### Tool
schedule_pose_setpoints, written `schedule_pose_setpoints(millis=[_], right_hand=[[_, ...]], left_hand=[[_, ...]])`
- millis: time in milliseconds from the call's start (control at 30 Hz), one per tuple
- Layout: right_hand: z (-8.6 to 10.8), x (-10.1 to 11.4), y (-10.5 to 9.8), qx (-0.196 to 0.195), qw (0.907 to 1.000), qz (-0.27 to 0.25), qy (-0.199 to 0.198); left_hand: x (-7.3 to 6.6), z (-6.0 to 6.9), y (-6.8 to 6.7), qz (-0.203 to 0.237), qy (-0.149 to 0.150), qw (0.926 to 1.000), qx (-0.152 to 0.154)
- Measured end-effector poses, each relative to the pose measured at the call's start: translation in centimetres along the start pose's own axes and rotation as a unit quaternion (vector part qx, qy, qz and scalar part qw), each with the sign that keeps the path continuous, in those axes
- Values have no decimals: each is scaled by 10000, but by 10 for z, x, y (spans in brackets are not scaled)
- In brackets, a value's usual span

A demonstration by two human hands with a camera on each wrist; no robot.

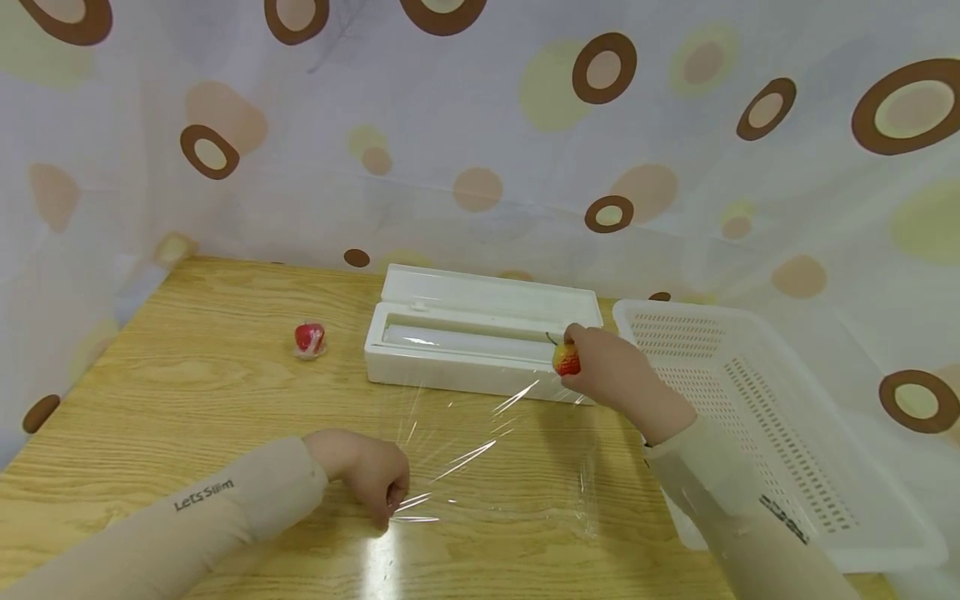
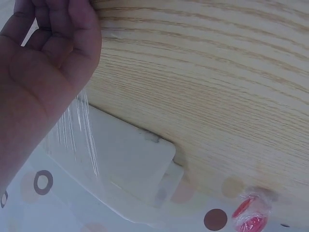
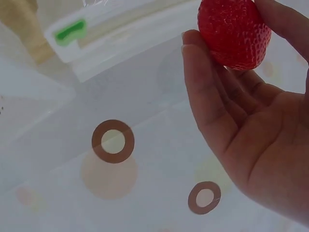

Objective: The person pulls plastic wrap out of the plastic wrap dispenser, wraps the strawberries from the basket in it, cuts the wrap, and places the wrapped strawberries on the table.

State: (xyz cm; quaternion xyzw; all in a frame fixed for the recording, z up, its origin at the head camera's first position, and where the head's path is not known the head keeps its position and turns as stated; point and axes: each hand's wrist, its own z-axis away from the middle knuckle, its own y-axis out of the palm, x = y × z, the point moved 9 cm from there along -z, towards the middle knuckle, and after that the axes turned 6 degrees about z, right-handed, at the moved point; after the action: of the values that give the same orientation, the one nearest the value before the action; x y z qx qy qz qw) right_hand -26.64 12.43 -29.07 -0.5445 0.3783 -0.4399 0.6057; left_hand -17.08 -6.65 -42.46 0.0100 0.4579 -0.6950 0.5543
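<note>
Clear plastic film (image 1: 480, 467) stretches from the white dispenser box (image 1: 450, 375) toward the front of the table. My left hand (image 1: 367, 475) pinches the film's near left corner, fingers curled; in the left wrist view the left hand (image 2: 48, 63) has film trailing below it. Above the film, at the box's right end, my right hand (image 1: 615, 367) holds a red and yellow strawberry (image 1: 566, 359) between thumb and fingers. The right wrist view shows the strawberry (image 3: 234, 31) as bright red at the fingertips of the right hand (image 3: 260, 130). The box lid stands open, showing the roll (image 1: 465, 340).
A red fruit wrapped in film (image 1: 309, 340) lies on the table left of the box; the left wrist view shows it too (image 2: 251, 213). A white perforated basket (image 1: 780, 433) stands at the right, under my right forearm. A patterned curtain (image 1: 480, 125) hangs behind.
</note>
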Motion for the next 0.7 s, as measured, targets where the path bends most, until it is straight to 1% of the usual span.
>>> schedule_pose_setpoints(millis=[167,267,367,467,700], right_hand=[[1,27,19,3,9995,146,-267],[2,45,29,0,9982,288,-523],[4,60,37,15,9962,445,-743],[5,71,45,47,9945,540,-892],[5,89,64,157,9913,317,-1265]], left_hand=[[-1,-1,0,-218,238,9995,66],[-2,-1,0,-275,333,9990,96],[-2,-1,0,-250,344,9991,95],[-3,-1,-1,-265,350,9990,74],[-3,-2,0,-305,424,9986,41]])
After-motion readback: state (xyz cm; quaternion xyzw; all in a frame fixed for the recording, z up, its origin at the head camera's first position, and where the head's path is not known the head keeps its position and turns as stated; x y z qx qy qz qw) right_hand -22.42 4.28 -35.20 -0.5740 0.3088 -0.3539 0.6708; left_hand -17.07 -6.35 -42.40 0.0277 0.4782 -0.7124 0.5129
